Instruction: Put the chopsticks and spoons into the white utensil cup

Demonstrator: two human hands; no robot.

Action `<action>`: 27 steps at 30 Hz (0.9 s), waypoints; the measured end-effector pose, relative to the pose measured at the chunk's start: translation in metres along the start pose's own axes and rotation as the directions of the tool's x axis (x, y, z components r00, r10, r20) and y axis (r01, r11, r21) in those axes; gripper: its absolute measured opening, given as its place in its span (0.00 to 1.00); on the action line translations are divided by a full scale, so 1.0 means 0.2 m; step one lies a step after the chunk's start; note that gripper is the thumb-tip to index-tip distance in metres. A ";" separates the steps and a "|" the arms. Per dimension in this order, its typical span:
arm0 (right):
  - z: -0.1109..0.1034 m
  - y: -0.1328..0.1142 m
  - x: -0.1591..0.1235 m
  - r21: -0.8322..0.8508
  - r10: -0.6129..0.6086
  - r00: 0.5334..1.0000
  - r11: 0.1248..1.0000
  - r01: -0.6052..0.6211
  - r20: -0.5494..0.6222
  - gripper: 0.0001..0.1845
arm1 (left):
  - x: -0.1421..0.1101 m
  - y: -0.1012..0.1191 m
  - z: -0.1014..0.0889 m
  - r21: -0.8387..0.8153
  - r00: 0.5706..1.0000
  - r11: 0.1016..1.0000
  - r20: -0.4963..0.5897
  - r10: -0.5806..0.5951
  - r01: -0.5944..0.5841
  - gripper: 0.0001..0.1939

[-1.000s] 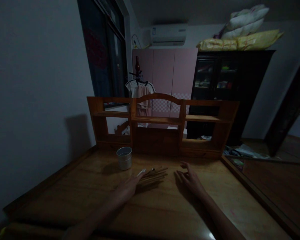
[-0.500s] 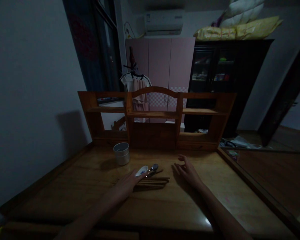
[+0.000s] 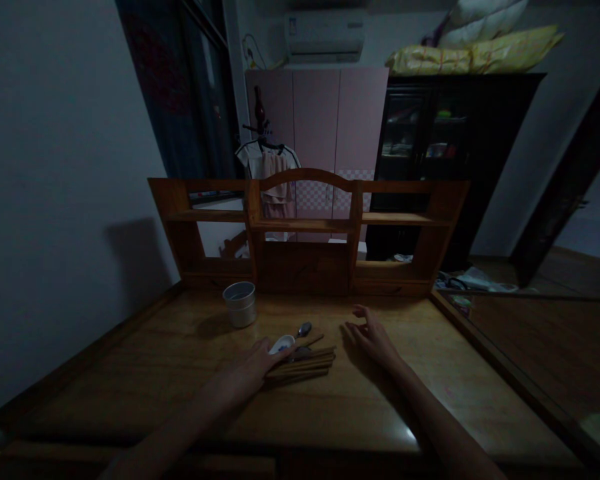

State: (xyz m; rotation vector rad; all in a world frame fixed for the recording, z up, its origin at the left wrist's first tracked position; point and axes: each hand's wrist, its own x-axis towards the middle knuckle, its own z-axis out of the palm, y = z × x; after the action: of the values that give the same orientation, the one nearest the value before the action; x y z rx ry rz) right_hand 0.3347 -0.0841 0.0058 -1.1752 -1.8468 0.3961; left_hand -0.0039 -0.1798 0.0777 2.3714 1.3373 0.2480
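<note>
Chopsticks point(image 3: 314, 363) and spoons point(image 3: 283, 343) partly covered by the left hand point(image 3: 249, 370) on the table point(image 3: 310, 420)
Whether they are gripped cannot be told; the right hand point(image 3: 375, 339) is held apart from them, loosely spread

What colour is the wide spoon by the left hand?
The wide spoon is white with a blue pattern inside, as the head view shows.

Left forearm point(image 3: 190, 423): slants forward and inward from lower left.
Left hand point(image 3: 247, 370): back upward, one digit stretched inward; its underside is hidden.
Right forearm point(image 3: 430, 410): slants forward and inward from lower right.
Right wrist point(image 3: 396, 367): nearly straight.
Right hand point(image 3: 377, 339): loosely curled, digits parted.
Hands' spacing: well apart, right slightly farther forward.
</note>
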 end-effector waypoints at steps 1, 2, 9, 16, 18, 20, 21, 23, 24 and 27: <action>0.00 0.00 0.00 -0.003 0.000 1.000 1.000 0.000 -0.004 0.23 | 0.00 0.00 0.00 0.024 1.000 1.000 -0.016 0.006 -0.005 0.37; 0.00 0.00 0.00 -0.005 0.000 1.000 1.000 0.000 -0.006 0.23 | 0.00 -0.01 0.00 0.044 0.999 0.999 -0.032 0.013 -0.012 0.40; 0.00 0.01 0.00 -0.003 -0.007 1.000 1.000 0.007 -0.020 0.23 | -0.01 -0.11 0.00 0.026 0.997 0.997 -0.027 -0.067 0.068 0.39; 0.00 0.00 0.00 -0.016 -0.028 1.000 0.999 0.028 -0.012 0.23 | -0.05 -0.16 0.03 -0.010 0.993 0.993 -0.037 -0.116 0.115 0.37; 0.00 0.00 0.00 -0.022 -0.034 0.999 0.999 0.034 -0.013 0.23 | -0.06 -0.16 0.04 -0.004 0.993 0.994 -0.049 -0.109 0.109 0.39; 0.00 0.00 0.00 -0.023 -0.039 0.999 0.999 0.038 -0.017 0.22 | -0.07 -0.14 0.03 -0.006 0.995 0.996 -0.057 -0.087 0.086 0.40; 0.00 0.01 0.00 -0.022 -0.037 0.999 0.999 0.036 -0.019 0.23 | -0.07 -0.13 0.02 -0.010 0.995 0.997 -0.063 -0.075 0.075 0.40; 0.00 0.01 0.00 -0.020 -0.024 1.000 1.000 0.024 -0.014 0.23 | -0.08 -0.10 0.01 -0.020 0.997 0.999 -0.063 -0.047 0.046 0.38; 0.00 0.01 0.00 -0.019 -0.016 1.000 1.000 0.016 -0.009 0.23 | -0.08 -0.08 0.00 -0.024 0.998 0.999 -0.060 -0.032 0.031 0.36; 0.00 0.01 0.00 -0.014 -0.010 1.000 1.000 0.010 -0.001 0.23 | -0.09 -0.10 0.00 -0.022 0.998 0.999 -0.047 -0.029 0.028 0.32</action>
State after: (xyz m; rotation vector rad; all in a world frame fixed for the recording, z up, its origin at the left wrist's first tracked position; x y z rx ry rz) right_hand 0.3351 -0.0834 0.0039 -1.1742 -1.8567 0.3776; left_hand -0.0278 -0.1860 0.0696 2.3406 1.3819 0.3111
